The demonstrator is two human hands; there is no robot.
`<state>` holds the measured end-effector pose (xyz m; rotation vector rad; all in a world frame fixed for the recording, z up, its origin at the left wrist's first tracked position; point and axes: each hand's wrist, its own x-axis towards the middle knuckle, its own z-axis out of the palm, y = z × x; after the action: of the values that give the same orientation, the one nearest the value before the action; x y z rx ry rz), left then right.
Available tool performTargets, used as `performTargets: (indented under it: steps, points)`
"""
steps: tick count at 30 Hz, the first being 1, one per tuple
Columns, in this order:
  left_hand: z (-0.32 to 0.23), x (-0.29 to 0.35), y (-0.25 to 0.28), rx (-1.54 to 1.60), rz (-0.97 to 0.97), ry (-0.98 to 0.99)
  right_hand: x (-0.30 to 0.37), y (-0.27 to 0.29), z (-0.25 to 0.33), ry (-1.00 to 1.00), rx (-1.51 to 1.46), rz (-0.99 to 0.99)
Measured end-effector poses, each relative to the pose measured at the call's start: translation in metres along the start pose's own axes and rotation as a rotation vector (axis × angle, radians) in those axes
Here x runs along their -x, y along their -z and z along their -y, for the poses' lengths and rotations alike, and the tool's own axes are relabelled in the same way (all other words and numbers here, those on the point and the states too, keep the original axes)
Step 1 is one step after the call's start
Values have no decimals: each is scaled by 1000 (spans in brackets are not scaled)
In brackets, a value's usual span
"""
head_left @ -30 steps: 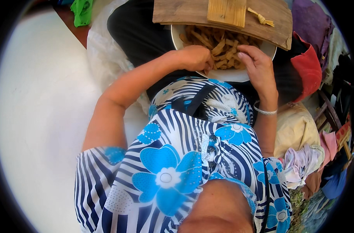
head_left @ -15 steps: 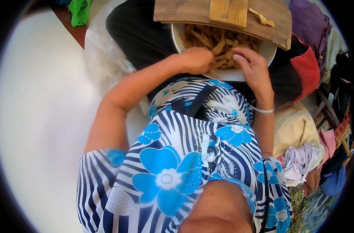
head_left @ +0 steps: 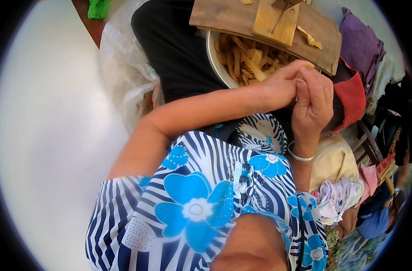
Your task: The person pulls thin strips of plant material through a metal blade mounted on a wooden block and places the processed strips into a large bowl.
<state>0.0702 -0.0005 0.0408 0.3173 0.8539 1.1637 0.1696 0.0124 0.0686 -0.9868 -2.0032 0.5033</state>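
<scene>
Both hands meet just above the near rim of a white bowl (head_left: 213,56) that sits on the person's lap. Left hand (head_left: 282,85) curled, thumb and fingers pinched toward the right hand (head_left: 312,97), whose fingers are folded and pressed against the left fingertips; whatever is pinched between them is hidden, so what they grip cannot be told. Bowl holds a heap of pale tan strips (head_left: 246,56), cut sticks of some plant matter, loosely piled. Wooden board (head_left: 224,18) lies across the far side of the bowl, with a smaller wooden block (head_left: 276,20) on top and a small knotted strip (head_left: 310,38) near its right edge. Silver bangle (head_left: 301,157) on right wrist. Crumpled clear plastic sheet (head_left: 124,67) to the left, heap of cloths (head_left: 346,198) to the right. Risk, as judged: the board is only propped on the rim, so a nudge from either wrist could tip it; the bowl could slide off the lap, spilling strips.
</scene>
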Motion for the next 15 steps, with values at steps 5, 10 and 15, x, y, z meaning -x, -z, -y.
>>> performTargets:
  steps: [5,10,15]
  points:
    - [5,-13,21,-86,37,273,19,-15,-19,-197,166,32]
    - [15,-11,30,-379,103,273,29,-16,-39,-342,108,86]
    - [-1,1,65,-1493,243,-231,22,-1,-49,-557,-23,85]
